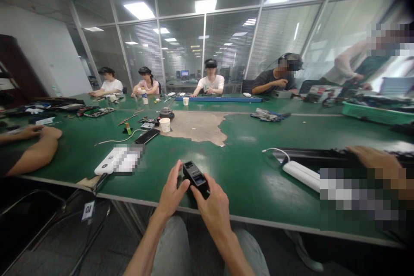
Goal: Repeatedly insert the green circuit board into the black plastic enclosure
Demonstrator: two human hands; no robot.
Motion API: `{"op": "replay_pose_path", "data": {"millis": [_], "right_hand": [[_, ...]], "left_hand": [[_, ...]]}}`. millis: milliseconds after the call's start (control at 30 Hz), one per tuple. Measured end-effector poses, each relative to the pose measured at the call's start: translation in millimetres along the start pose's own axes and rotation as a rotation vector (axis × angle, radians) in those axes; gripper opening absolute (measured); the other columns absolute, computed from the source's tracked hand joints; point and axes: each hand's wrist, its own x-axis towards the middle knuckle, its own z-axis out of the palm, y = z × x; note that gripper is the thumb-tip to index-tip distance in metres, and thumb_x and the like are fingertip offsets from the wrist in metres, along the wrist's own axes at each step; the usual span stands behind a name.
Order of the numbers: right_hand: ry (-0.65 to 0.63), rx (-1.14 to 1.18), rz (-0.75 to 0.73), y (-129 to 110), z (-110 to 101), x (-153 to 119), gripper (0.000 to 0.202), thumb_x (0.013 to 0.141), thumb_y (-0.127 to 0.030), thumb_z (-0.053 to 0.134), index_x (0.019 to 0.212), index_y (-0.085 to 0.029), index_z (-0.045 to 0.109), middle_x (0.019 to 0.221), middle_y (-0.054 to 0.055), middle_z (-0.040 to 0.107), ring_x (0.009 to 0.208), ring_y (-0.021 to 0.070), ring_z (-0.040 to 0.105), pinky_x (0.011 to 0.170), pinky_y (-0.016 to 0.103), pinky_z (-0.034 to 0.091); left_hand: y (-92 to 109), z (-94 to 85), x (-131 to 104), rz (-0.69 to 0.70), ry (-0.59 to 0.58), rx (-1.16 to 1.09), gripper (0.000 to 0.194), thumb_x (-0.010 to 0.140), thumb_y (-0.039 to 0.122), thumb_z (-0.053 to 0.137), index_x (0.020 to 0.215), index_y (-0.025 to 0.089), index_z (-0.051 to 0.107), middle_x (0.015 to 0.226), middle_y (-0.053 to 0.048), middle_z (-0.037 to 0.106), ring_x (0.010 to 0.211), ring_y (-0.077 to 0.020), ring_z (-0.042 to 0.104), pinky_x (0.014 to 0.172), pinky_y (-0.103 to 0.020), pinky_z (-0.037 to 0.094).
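Observation:
A small black boxy device is between my hands at the front of the green table, tilted, with slots and a recessed window in its upper face. My left hand is along its left side, fingertips by the far corner and thumb against the near side. Curled around the right side, my right hand has its thumb at the near end. The device's underside is hidden, and I cannot tell what kind it is.
A white power bank and a dark phone lie to the left, near a paper cup. On the right are a long white device and a co-worker's hand. A green basket stands farther back; several people sit around.

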Motion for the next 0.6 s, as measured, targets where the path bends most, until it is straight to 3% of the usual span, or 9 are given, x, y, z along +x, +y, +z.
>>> {"op": "replay_pose_path", "data": {"millis": [167,300,600], "right_hand": [[0.114,0.127,0.034,-12.5,-26.5,23.8,0.050,0.083,-0.045,0.064,0.126,-0.022,0.057,0.114,0.009,0.069,0.095,0.0236,0.068,0.086,0.037,0.052],[0.201,0.044,0.035,2.9,-37.7,36.8,0.051,0.081,-0.046,0.063,0.125,-0.020,0.058,0.111,0.011,0.070,0.095,0.0254,0.068,0.085,0.038,0.051],[0.137,-0.164,0.085,47.7,-25.5,29.7,0.047,0.085,-0.046,0.057,0.124,-0.018,0.057,0.109,0.011,0.070,0.098,0.0279,0.066,0.085,0.040,0.049]], "left_hand": [[2.0,-1.0,-2.9,0.014,-0.092,0.102,0.106,0.077,0.062,0.066,0.154,0.024,0.004,0.158,-0.015,0.024,0.146,-0.0307,0.026,0.118,-0.051,0.024],[10.8,3.5,-3.0,0.020,-0.111,0.279,0.137,0.059,0.063,0.081,0.153,0.021,-0.009,0.157,-0.019,0.024,0.144,-0.0358,0.026,0.115,-0.055,0.026],[18.1,12.0,-0.4,0.051,-0.093,0.488,0.148,0.051,0.068,0.081,0.152,0.017,-0.014,0.147,-0.022,0.036,0.134,-0.0411,0.037,0.109,-0.057,0.032]]}}
